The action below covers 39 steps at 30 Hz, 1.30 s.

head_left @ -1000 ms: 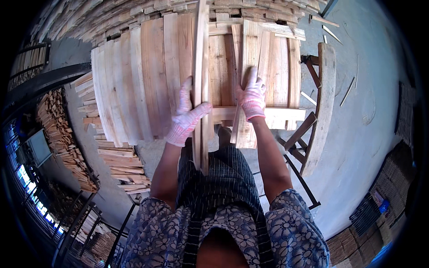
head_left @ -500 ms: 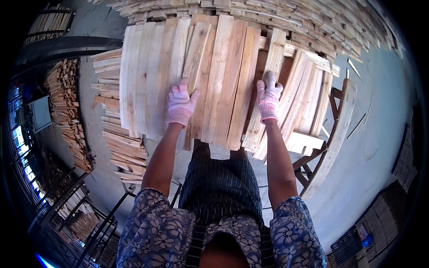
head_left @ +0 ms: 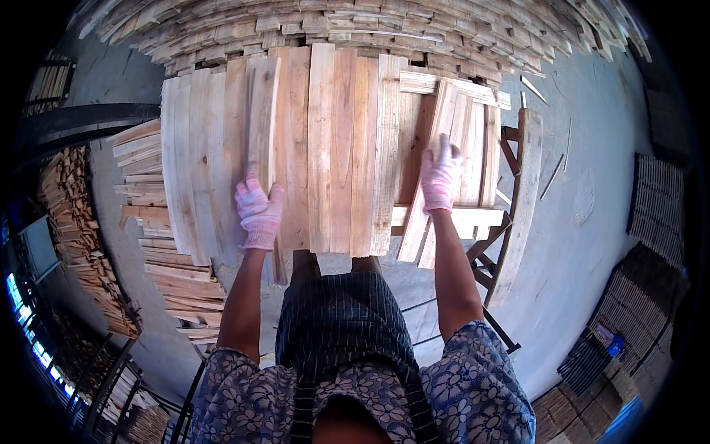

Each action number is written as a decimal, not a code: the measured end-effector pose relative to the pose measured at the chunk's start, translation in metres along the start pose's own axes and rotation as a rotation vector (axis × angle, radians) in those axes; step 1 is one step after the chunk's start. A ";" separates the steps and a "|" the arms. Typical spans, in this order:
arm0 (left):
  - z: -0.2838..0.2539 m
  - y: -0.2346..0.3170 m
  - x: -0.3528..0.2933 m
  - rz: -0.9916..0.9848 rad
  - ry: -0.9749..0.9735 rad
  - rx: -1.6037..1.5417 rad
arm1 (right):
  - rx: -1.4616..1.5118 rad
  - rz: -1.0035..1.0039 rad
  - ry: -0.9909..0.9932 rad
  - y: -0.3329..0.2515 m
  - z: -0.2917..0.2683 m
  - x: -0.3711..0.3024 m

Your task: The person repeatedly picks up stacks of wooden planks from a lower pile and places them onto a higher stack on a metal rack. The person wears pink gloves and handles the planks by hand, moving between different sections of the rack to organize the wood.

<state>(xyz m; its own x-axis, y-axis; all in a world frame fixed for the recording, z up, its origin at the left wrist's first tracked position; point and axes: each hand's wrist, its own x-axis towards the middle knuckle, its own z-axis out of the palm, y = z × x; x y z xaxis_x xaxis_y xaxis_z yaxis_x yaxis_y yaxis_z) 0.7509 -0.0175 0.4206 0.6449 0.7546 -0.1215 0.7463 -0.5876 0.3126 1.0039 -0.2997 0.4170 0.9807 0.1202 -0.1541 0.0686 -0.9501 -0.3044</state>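
My left hand, in a pink-and-white knit glove, grips a narrow wooden slat between thumb and fingers. That slat lies lengthwise on top of a row of pale wooden slats set side by side. My right hand, gloved the same way, has its thumb and fingers about a tilted wooden slat at the row's right. Between this slat and the row shows a darker gap. Crosswise wooden rails pass under the slats at the right. The undersides of both hands are hidden.
Tall stacks of boards rise along the far side. More slats are piled at the left. A wooden beam on a dark metal frame stands at the right, with thin offcuts on the grey floor beyond.
The slat formerly under my right hand now lies straight against the row, and that hand is on another slat farther right. My left hand keeps its narrow slat. The whole view has shifted.
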 end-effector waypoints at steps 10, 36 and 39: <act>0.024 -0.024 0.014 -0.213 -0.063 0.153 | 0.597 0.171 -0.134 0.073 0.002 -0.033; -0.027 -0.086 0.004 -0.639 0.089 -0.199 | -0.478 -0.780 -0.267 -0.186 0.065 0.030; -0.017 -0.077 0.015 -0.688 0.054 0.006 | -0.446 -0.819 -0.202 -0.181 0.076 0.028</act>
<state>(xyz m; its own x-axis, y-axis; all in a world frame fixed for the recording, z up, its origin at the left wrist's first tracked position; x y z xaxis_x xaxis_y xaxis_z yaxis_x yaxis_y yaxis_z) 0.7001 0.0442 0.4102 0.0157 0.9698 -0.2433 0.9839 0.0283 0.1764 1.0051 -0.1025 0.3965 0.5496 0.8049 -0.2238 0.8245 -0.5657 -0.0097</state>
